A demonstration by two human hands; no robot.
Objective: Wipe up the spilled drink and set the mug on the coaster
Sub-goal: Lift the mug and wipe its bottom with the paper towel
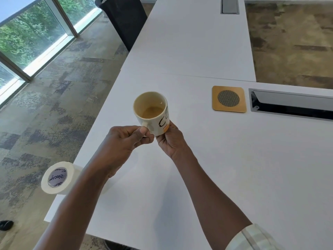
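Note:
A cream mug (153, 112) with dark lettering is held above the white table (234, 168), tilted slightly away from me, with a little brown drink in its bottom. My left hand (126, 139) pinches its handle. My right hand (171, 139) cups the mug's lower side and base. A square wooden coaster (228, 99) with a round mesh centre lies on the table to the right of the mug, with nothing on it. A roll of white paper towel (57, 178) lies on its side at the table's left edge, partly behind my left forearm. No spill shows on the table.
A long cable slot with a metal flap (292, 105) is set into the table just right of the coaster. A second slot (229, 5) sits far back. A black mesh chair (126, 20) stands at the table's far left edge. Carpet and windows lie to the left.

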